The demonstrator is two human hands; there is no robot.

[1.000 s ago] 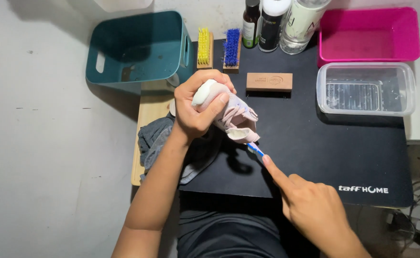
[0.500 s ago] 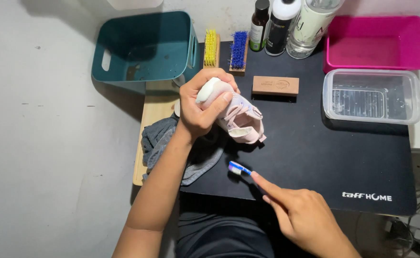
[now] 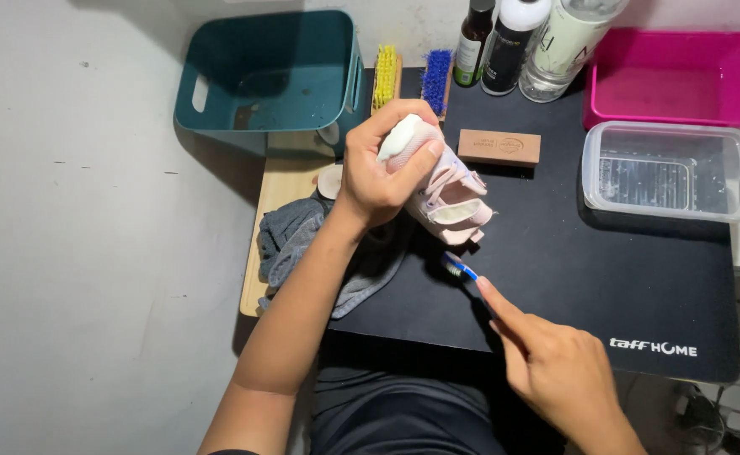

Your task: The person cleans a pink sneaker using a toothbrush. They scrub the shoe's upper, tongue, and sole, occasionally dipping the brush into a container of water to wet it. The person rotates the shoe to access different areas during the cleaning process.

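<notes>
Two bare hands work over a black rubber desk mat point(image 3: 606, 278). The left hand point(image 3: 378, 168) is wrapped closed around the white toe end of a small pale pink strapped shoe point(image 3: 441, 190), lifting it clear of the mat near its upper left corner. The shoe's long axis runs on a slant, toe up toward the far left, open heel down toward the near right, sole turned to the palm. The right hand point(image 3: 559, 375) pinches a blue-handled toothbrush point(image 3: 456, 267) closed between its fingers, forefinger laid along the handle; the bristle head points up-left, just below the shoe's heel. A grey towel point(image 3: 298, 244) lies under the left forearm. Behind stand a teal plastic basket point(image 3: 269, 76) and a wooden block point(image 3: 499, 147).
</notes>
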